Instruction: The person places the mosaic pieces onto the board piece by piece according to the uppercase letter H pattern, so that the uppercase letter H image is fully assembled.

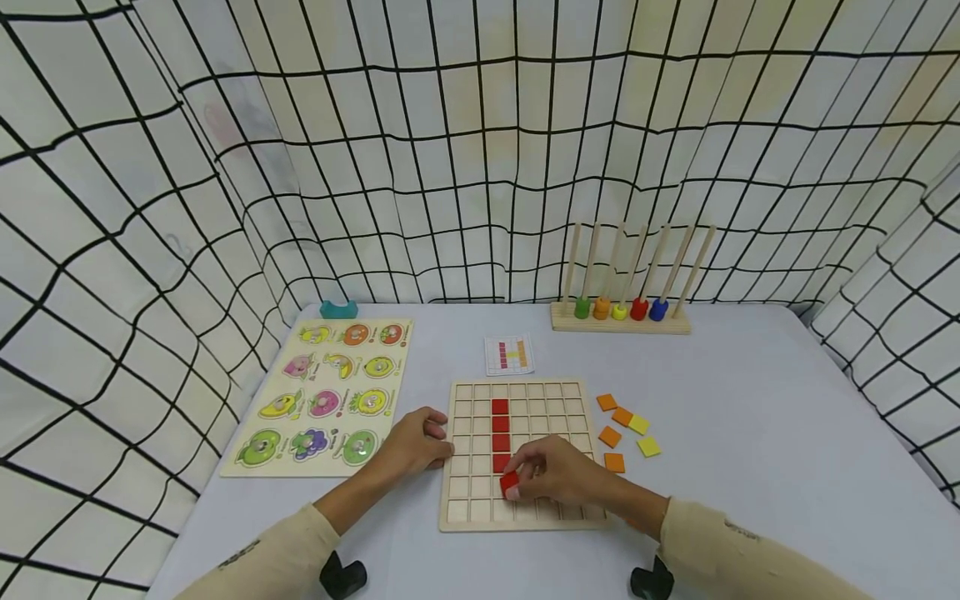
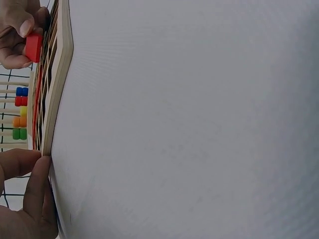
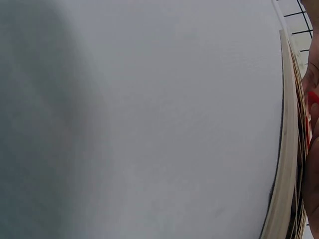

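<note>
A wooden grid board [image 1: 471, 492] lies on the table with a column of several red square tiles [image 1: 500, 424] in its cells. My right hand [image 1: 558, 473] is over the lower middle of the board, pinching another red tile [image 1: 509, 483] between thumb and finger, tilted, just below that column. The left wrist view shows this held red tile [image 2: 33, 47] close over the board's surface. At the board's left edge, my left hand [image 1: 416, 442] holds the rim with thumb and fingertips. The right wrist view catches only part of the right hand [image 3: 313, 184] beside the board.
Loose orange tiles [image 1: 609, 436] and yellow tiles [image 1: 648, 447] lie right of the board. Behind it is a pattern card [image 1: 509, 356]. A fruit puzzle board [image 1: 337, 425] lies at left, a teal piece [image 1: 338, 310] behind it. A peg stand [image 1: 621, 322] with coloured beads stands back right; black netting [image 1: 480, 179] surrounds the table.
</note>
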`<state>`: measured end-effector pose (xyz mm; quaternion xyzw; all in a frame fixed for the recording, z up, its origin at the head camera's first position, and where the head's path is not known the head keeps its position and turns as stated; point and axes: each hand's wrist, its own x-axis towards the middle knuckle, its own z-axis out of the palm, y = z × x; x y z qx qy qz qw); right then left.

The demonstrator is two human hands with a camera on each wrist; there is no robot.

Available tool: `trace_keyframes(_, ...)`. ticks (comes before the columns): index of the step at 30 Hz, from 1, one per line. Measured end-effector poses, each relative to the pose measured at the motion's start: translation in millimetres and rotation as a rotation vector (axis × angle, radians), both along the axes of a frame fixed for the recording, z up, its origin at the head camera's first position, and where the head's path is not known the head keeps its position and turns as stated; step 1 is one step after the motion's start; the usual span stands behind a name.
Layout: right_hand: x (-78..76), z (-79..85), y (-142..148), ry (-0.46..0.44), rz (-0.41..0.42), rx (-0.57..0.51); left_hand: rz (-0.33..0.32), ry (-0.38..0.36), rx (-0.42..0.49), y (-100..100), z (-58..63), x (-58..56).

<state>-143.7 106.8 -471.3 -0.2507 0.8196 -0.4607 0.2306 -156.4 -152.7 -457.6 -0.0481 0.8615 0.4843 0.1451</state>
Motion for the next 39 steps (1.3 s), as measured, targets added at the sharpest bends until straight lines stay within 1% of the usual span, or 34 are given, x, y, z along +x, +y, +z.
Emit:
trace_keyframes(4, -0.2, 0.5, -3.3, 0.001, -0.033, 0.032, 0.002, 0.003, 0.008, -0.7, -0.1, -0.5)
trace_keyframes(12, 2.3, 5.3, -9.8, -0.055, -0.068, 0.058, 0.002, 0.004, 0.0, -1.4, -2.0, 0.0)
trace_keyframes(15, 3.9, 5.5, -12.4, -0.032, -0.08, 0.078, 0.004, 0.005, -0.002, -1.7, -2.4, 0.1)
trace_keyframes(20, 5.5, 2.9, -16.7, 0.045, -0.092, 0.145, 0.005, 0.002, -0.005, -1.7, -0.9, 0.4)
trace_keyframes(25, 6.6, 3.3, -20.6, 0.093, -0.099, 0.169, 0.002, 0.005, -0.007, -2.5, 0.1, 0.8)
trace_keyframes(39, 9.1, 12.1, -20.8, 0.104, -0.105, 0.209, -0.003, 0.015, -0.004, -2.3, -1.8, -1.7)
